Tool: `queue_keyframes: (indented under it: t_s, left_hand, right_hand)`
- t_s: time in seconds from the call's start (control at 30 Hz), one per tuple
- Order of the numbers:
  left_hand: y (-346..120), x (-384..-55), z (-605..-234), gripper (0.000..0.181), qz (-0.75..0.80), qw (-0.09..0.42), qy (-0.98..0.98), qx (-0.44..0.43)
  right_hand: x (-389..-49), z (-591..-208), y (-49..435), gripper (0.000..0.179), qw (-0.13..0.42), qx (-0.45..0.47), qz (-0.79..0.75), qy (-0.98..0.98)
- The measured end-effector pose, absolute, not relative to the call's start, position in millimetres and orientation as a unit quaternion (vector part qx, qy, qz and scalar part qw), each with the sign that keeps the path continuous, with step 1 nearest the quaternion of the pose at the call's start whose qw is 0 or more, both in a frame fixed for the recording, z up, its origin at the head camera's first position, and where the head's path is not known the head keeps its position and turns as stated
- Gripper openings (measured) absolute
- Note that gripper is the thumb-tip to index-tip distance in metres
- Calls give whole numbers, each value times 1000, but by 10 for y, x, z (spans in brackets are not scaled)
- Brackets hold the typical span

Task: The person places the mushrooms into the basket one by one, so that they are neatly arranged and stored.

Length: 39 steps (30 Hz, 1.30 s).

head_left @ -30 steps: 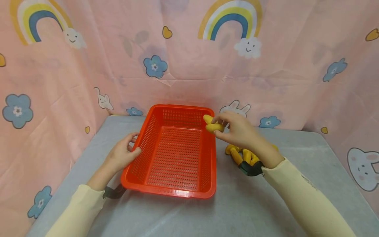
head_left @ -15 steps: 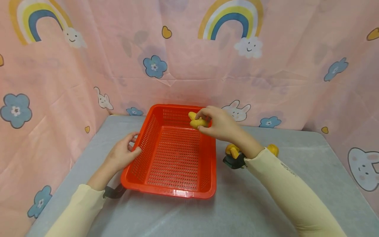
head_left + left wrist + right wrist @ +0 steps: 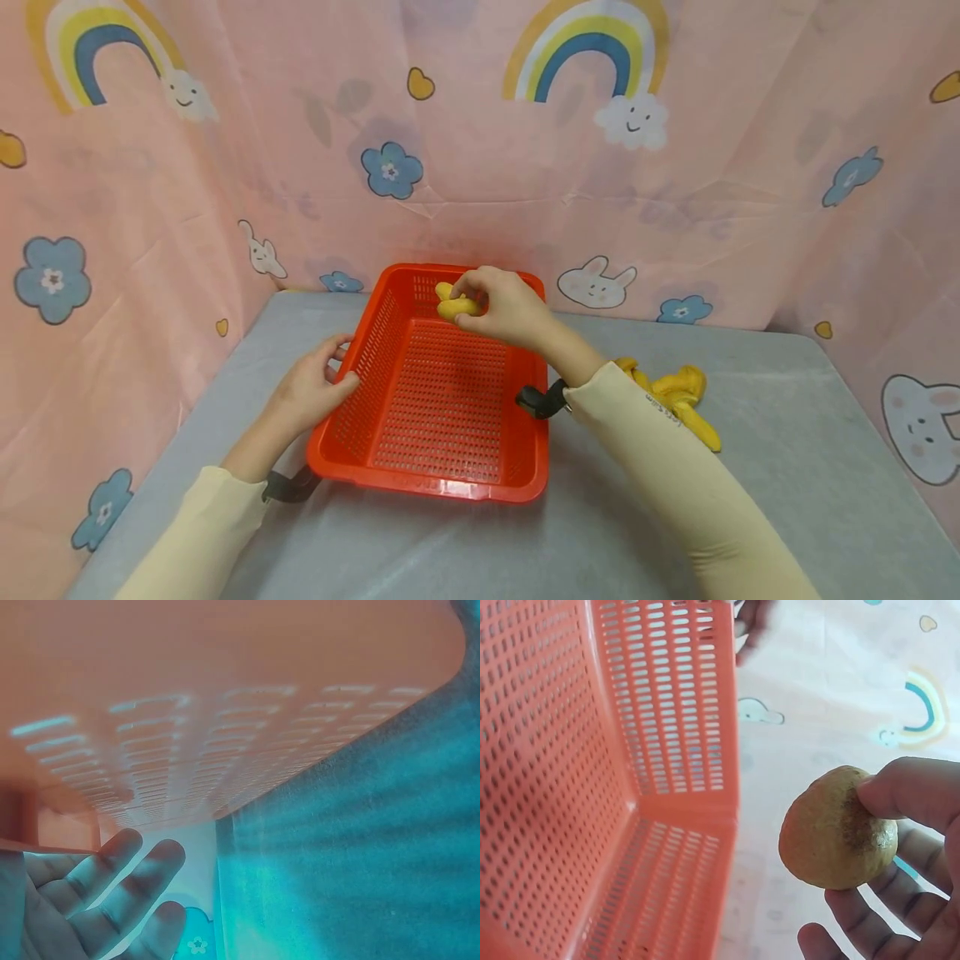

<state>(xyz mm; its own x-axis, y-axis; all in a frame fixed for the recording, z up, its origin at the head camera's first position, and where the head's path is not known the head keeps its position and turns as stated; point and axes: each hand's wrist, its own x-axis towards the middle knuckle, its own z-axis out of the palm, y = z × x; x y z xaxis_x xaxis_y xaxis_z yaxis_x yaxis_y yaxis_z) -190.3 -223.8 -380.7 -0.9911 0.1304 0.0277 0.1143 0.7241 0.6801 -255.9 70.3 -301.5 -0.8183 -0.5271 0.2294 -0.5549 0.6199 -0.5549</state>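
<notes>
An orange-red plastic basket (image 3: 442,492) with slotted walls stands on the grey table. My left hand (image 3: 309,390) holds its left rim, thumb on the edge and fingers outside; in the left wrist view those fingers (image 3: 127,892) lie close along the slotted wall. Over the basket's back part, my right hand (image 3: 504,307) pinches a yellow, lumpy fruit-like thing (image 3: 457,310) between thumb and fingers. From the head it appears as two plump lobes. The right wrist view shows its rounded end (image 3: 829,832) with a brown scarred patch; its exact kind is not clear.
Right of the basket lies a heap of yellow, finger-shaped pieces (image 3: 678,387), partly hidden by the right sleeve (image 3: 675,467). A pink printed curtain (image 3: 480,183) hangs behind the table. A dark wrist strap (image 3: 543,400) overlaps the basket's right rim.
My right hand has carried the yellow thing leftward, from the basket's right rim to above its back middle. More of the heap at right shows. The left hand and basket stay put.
</notes>
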Motion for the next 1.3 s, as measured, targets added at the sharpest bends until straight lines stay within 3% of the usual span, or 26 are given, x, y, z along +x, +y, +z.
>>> queue_keyframes:
  t_s: [0.7,1.3]
  left_hand:
    - [-2240,-1934,-3800,58,347,10,936,63]
    - [-2238,-1907,-3832,60,360,15,931,59]
  right_hand:
    - [-2758,-3445,63,23,-38,245,357,-901]
    - [-2812,-3811,-66,23,-70,162,433,-884]
